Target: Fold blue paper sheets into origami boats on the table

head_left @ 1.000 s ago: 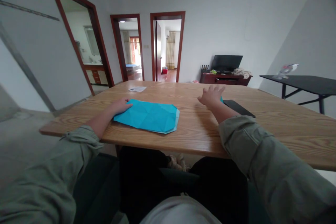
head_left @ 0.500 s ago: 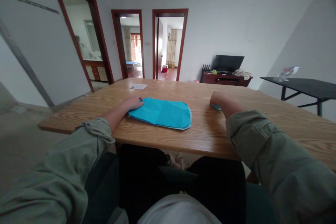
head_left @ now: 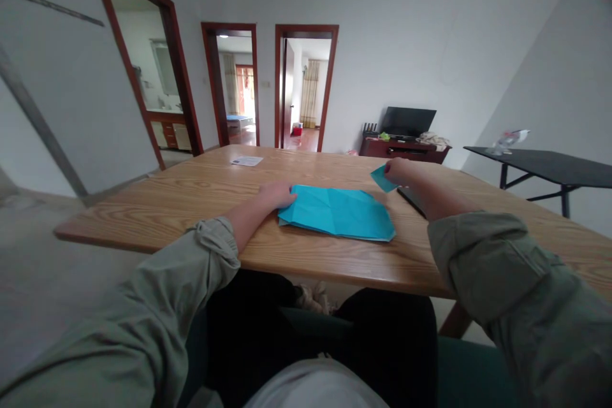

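A folded sheet of bright blue paper [head_left: 337,213] with crease lines and cut corners lies on the wooden table [head_left: 191,223] in front of me. At its upper left corner, my left hand [head_left: 277,195] is closed on the paper's edge. To the right, just above the table, my right hand [head_left: 400,171] pinches a small blue piece of paper [head_left: 384,180]. Beneath my right wrist, a thin dark flat object [head_left: 412,201] rests on the table, partly covered by the arm.
A white printed slip [head_left: 247,160] lies near the table's far left edge. Beyond stand a low cabinet [head_left: 404,152] with a television [head_left: 408,121] and, to the right, a black folding table [head_left: 545,166] with a clear plastic item on it.
My left hand and the blue sheet have moved right. My right hand has risen a little, bringing the small blue piece into fuller view. The dark flat object now shows.
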A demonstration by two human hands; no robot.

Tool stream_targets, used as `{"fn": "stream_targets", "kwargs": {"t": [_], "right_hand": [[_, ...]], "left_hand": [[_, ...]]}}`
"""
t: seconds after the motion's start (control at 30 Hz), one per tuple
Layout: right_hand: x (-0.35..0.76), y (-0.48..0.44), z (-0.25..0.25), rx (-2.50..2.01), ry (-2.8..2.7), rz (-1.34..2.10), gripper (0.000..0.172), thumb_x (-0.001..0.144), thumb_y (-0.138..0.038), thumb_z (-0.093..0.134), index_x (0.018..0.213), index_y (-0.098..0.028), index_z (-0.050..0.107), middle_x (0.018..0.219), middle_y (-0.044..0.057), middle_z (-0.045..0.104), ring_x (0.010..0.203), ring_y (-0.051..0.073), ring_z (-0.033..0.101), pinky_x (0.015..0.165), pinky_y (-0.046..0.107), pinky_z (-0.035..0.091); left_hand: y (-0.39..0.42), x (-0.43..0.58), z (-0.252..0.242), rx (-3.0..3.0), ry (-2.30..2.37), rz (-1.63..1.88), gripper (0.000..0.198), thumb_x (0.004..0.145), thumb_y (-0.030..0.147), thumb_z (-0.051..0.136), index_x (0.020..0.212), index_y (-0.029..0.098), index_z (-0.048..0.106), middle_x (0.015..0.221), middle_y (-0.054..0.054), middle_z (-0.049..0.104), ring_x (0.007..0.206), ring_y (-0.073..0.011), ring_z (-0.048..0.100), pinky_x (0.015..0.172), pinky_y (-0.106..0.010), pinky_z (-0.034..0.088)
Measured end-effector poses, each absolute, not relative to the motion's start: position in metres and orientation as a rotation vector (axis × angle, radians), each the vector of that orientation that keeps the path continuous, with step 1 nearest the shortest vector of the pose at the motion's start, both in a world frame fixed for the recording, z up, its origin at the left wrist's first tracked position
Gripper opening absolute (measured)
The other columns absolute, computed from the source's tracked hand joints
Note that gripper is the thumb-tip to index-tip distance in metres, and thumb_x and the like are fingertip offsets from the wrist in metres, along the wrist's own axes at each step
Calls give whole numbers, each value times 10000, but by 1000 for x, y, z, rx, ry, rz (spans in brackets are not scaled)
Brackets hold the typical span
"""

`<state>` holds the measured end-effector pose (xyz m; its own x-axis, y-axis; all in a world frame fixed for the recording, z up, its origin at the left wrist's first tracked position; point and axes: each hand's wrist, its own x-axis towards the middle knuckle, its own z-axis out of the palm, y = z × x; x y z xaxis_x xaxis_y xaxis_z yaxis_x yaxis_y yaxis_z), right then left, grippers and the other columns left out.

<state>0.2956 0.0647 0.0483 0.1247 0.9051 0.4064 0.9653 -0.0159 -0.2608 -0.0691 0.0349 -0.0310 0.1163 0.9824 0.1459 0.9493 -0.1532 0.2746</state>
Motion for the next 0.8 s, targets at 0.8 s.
{"fn": "stream_targets", "kwargs": {"t": [0.8], "right_hand": [[178, -1, -11, -1002, -1685, 861, 367, 799, -346, 404, 1075, -203, 600, 1100, 50, 665, 923, 195, 652, 793, 346, 518]], "left_hand": [[15, -1, -4, 1357, 849, 1451, 843, 699, 304, 765, 1395, 213, 299, 1145, -128, 634, 850, -196, 652, 715, -343, 542]]}}
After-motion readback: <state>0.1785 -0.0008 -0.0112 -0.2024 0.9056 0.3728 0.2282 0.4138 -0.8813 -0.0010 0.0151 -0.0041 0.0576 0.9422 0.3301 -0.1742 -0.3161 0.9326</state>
